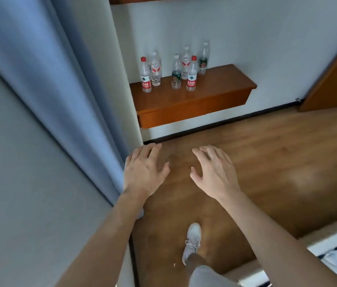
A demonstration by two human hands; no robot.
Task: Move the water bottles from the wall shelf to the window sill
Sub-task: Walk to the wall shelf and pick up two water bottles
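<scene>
head view:
wall shelf (215, 88): orange-brown wood, fixed to white wall, drawer front below.
water bottles (176, 71): six, all upright on shelf, bunched toward its left end, right half bare.
front row: red-cap bottle (146, 75) at left corner, green-label bottle (176, 72) mid, second red-cap bottle (192, 74) just beside it.
back row: three white-cap bottles nearer the wall.
left hand (143, 171): palm down, fingers spread, empty, over floor (266, 154) beside blue curtain (64, 83).
right hand (215, 170): palm down, fingers spread, empty, well short of shelf.
shoe (192, 241): white, on floor below hands.
</scene>
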